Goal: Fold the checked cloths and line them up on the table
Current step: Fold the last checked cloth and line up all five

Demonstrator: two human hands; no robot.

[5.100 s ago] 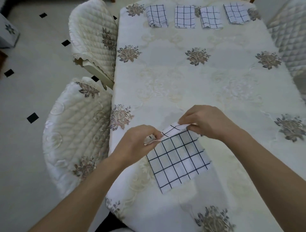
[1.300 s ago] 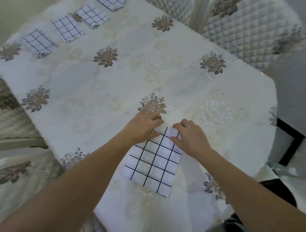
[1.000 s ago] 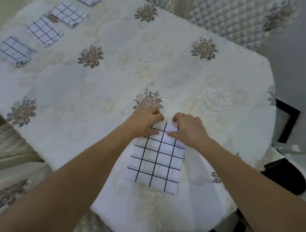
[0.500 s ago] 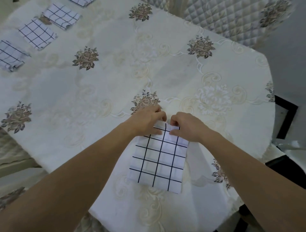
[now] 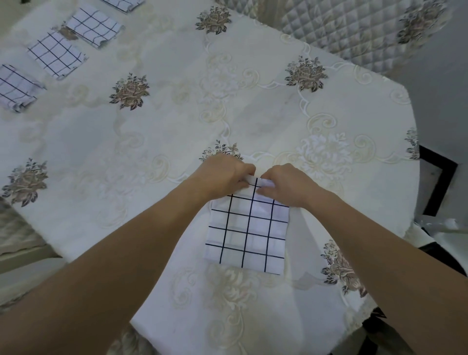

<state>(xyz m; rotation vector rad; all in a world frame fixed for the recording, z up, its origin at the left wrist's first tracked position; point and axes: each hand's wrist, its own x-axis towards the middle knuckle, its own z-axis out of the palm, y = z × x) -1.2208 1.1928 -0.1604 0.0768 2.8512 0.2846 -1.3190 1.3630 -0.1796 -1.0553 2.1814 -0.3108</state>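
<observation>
A white cloth with black checks (image 5: 247,231) lies flat near the table's near edge, folded into a rectangle. My left hand (image 5: 222,177) pinches its far left corner and my right hand (image 5: 286,186) pinches its far right corner, the two hands almost touching. Several folded checked cloths lie in a row along the far left side: one (image 5: 15,88) at the left edge, one (image 5: 57,57) beside it, one (image 5: 95,25) further on, and one (image 5: 124,3) cut off by the top edge.
The table carries a cream cloth with flower motifs (image 5: 177,114). A quilted chair (image 5: 354,33) stands at the far right. Another chair (image 5: 17,235) shows at the left. Dark floor edging (image 5: 438,182) lies to the right of the table.
My two hands have closed in on the cloth's far edge and now pinch it near the middle. The view has shifted a little, so the row of folded cloths sits further left.
</observation>
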